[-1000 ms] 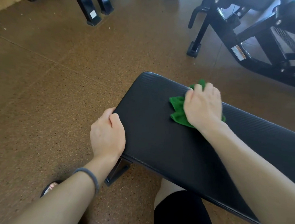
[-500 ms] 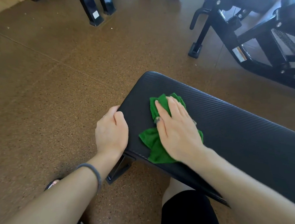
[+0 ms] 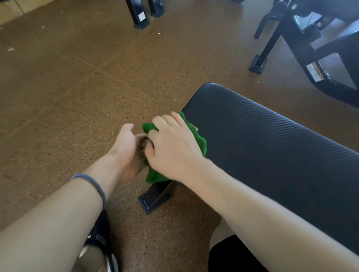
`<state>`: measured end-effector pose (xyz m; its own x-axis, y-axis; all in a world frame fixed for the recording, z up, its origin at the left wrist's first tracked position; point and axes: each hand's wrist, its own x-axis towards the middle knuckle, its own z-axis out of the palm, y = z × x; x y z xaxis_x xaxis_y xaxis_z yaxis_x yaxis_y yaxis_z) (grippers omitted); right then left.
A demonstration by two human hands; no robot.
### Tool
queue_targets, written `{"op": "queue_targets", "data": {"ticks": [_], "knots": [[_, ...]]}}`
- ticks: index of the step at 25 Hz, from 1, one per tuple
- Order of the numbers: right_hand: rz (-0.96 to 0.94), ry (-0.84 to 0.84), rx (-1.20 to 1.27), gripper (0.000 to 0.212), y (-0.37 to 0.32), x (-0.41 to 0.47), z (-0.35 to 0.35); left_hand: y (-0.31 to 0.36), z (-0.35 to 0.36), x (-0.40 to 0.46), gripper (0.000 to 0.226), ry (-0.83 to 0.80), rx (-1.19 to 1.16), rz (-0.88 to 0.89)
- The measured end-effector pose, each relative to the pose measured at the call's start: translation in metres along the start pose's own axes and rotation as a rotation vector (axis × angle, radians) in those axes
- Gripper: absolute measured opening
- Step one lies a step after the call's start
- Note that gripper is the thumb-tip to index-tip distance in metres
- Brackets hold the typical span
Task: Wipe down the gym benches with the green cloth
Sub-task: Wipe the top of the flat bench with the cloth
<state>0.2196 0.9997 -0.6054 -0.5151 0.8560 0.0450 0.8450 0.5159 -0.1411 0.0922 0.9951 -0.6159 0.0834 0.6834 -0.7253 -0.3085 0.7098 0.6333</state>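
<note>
Head view: right hand (image 3: 173, 148) presses green cloth (image 3: 197, 137) over gym bench (image 3: 280, 156) near-left end; left hand (image 3: 126, 146) loose, empty; rest unwiped, seemingly.

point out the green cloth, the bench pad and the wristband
green cloth (image 3: 197, 137) head view, fold beside the knuckles
bench pad (image 3: 280, 148) head view, ribbed top surface
wristband (image 3: 93, 182) head view, band across the left wrist
</note>
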Motion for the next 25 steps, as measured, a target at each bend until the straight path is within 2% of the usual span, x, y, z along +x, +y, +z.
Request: {"op": "queue_targets", "data": {"ticks": [2, 5, 8, 10, 12, 14, 16, 18, 21, 25], "knots": [[-0.122, -0.01, -0.101, 0.027, -0.002, -0.041, 0.004, -0.006, -0.008, 0.001, 0.073, -0.014, 0.083, -0.016], [-0.243, 0.028, -0.219, 0.044, 0.021, -0.095, 0.009, -0.015, -0.002, -0.004, 0.071, -0.066, 0.179, -0.038], [-0.336, 0.015, -0.23, 0.053, 0.044, -0.127, 0.005, -0.023, 0.004, 0.0, 0.072, -0.059, 0.216, -0.022], [-0.333, 0.008, -0.188, 0.056, 0.046, -0.116, 0.003, -0.027, -0.001, 0.003, 0.072, -0.053, 0.181, -0.026], [-0.293, 0.008, -0.133, 0.046, 0.031, -0.076, 0.007, -0.028, -0.007, 0.006, 0.07, -0.079, 0.15, -0.009], [-0.182, -0.003, -0.09, 0.038, 0.007, -0.028, 0.01, -0.026, -0.008, 0.008, 0.065, -0.051, 0.138, 0.033], [-0.094, -0.006, -0.061, 0.042, -0.005, -0.015, 0.009, -0.025, -0.007, 0.007, 0.062, -0.019, 0.137, 0.038], [-0.117, 0.049, -0.076, 0.042, 0.004, -0.052, 0.013, -0.026, -0.009, 0.004, 0.066, -0.058, 0.163, 0.019], [-0.263, 0.042, -0.119, 0.06, 0.031, -0.115, 0.006, -0.029, -0.013, 0.006, 0.072, -0.059, 0.159, -0.035], [-0.338, -0.002, -0.004, 0.039, 0.036, -0.068, 0.006, -0.025, -0.01, 0.01, 0.074, -0.076, 0.182, -0.024]]}}
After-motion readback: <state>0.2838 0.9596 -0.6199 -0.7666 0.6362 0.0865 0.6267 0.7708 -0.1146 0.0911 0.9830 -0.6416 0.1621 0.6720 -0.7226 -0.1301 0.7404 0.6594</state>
